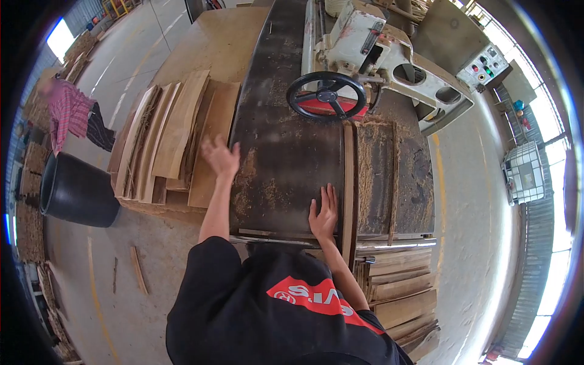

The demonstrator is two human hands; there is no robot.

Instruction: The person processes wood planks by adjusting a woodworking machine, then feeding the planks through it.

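My left hand (221, 158) is raised with its fingers spread, between the stacked boards and the dark machine table (286, 158). Nothing is in its grasp. Close to it, rough-edged wooden boards (179, 137) lie in a loose pile on the left. My right hand (324, 214) rests on the dark table with its fingers stretched forward, just left of a long, narrow wooden strip (349, 201). The strip runs from near my body up toward the machine's black handwheel (326, 96).
Sawdust covers the table right of the strip. A white machine body (371, 36) stands ahead, with a control box (483, 68) at right. More boards (404, 292) are stacked at lower right. A black bin (79, 190) and a person (76, 112) are at left.
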